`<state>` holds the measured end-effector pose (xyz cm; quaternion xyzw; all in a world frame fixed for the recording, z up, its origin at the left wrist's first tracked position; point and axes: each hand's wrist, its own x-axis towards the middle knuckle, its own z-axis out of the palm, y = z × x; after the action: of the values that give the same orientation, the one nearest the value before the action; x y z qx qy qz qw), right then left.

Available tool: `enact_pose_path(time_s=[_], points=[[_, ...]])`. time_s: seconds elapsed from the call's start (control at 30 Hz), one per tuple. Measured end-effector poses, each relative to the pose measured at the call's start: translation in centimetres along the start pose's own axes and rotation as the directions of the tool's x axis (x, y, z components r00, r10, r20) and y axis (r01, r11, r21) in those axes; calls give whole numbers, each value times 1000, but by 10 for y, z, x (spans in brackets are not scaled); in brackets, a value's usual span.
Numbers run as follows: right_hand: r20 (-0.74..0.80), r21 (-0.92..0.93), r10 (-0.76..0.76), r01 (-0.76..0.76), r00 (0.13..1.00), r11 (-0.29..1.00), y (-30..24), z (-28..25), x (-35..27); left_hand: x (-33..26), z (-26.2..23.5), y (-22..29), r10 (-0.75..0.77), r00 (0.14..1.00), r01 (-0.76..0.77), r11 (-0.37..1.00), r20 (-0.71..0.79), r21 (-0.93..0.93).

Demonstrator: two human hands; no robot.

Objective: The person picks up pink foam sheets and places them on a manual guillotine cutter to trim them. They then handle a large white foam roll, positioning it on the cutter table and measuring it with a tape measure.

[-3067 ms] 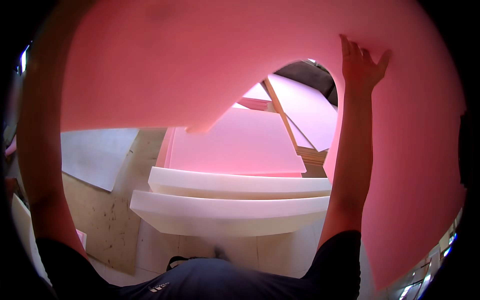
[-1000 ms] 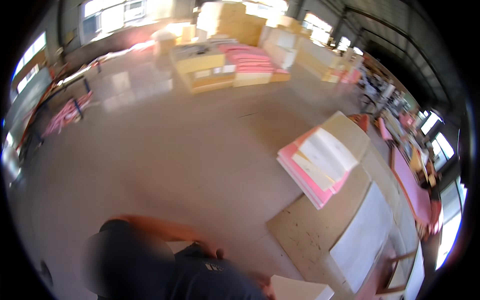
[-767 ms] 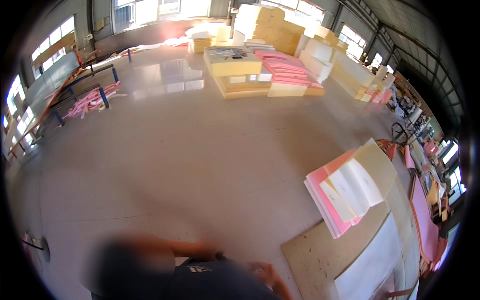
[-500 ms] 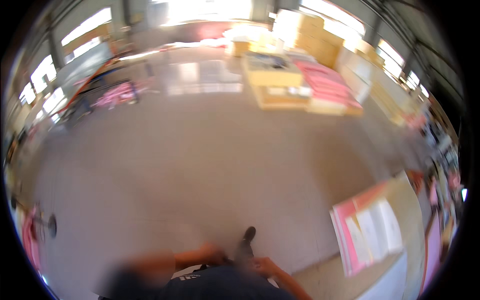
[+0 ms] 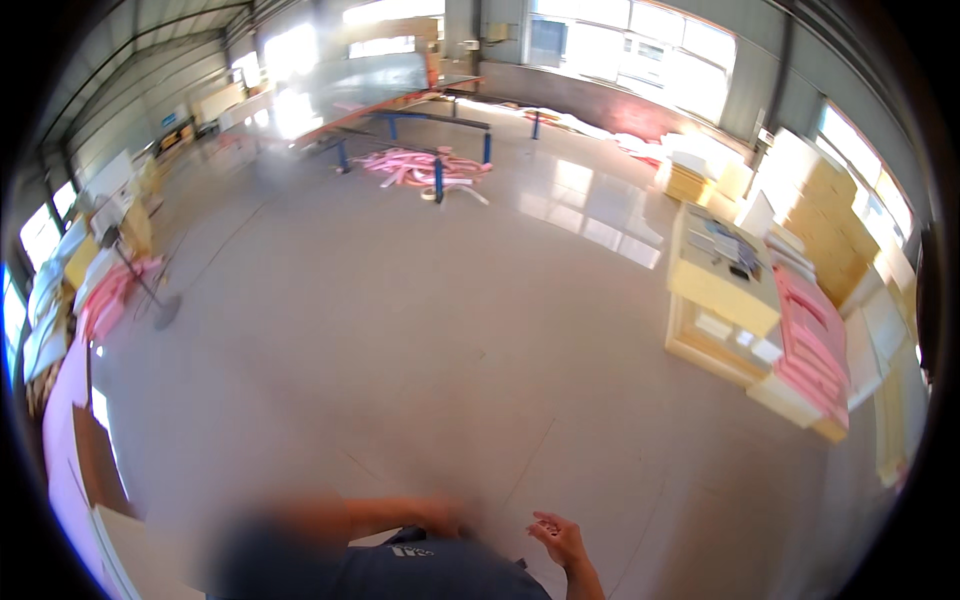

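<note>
My left hand (image 5: 438,517) is in front of my waist, close to the dark shirt (image 5: 420,570). Blur hides its fingers, so whether it holds anything does not show. To the right of my body, my right hand (image 5: 560,540) is held out over the floor with its fingers loosely bent and apart. I make out nothing held in it, though the palm is too small to see well. Neither hand touches any of the stacks or tables around me.
Grey floor (image 5: 400,350) spreads ahead. Far off, pink strips (image 5: 425,167) lie by blue-legged frames near a long table (image 5: 350,95). At right stand a yellow foam block (image 5: 720,270) and stacked pink sheets (image 5: 810,340). A stand with a round base (image 5: 167,312) and boards (image 5: 90,450) are at left.
My view has turned left, so the foam stacks sit further right and the long table is nearer the middle. My right hand has moved away from my waist, out to the right.
</note>
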<state>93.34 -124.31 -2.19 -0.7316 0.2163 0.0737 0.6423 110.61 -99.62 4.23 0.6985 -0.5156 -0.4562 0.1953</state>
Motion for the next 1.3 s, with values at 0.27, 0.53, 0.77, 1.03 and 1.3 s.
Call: enact_pose_path(time_s=[0.27, 0.53, 0.77, 1.03, 1.3], points=[[-70, -486, -69, 26, 995, 874, -28, -138, 209, 163, -208, -62, -28, 988, -56, 853, -153, -519], [124, -951, -5, 120, 992, 285, 79, -335, 342, 376, -425, -7, 184, 933, -126, 972, -309, 198], [-230, -292, 682, -718, 694, 632, 89, -434, 504, 555, -611, -107, 118, 888, -116, 993, -444, 33], [-151, -217, 505, -527, 850, 822, 15, -563, 876, 573, -599, -465, -715, 664, 746, 655, -216, 124], [-332, -195, 104, -176, 937, 965, -202, -658, 1211, 557, -622, -540, -658, 725, 681, 729, -204, 73]])
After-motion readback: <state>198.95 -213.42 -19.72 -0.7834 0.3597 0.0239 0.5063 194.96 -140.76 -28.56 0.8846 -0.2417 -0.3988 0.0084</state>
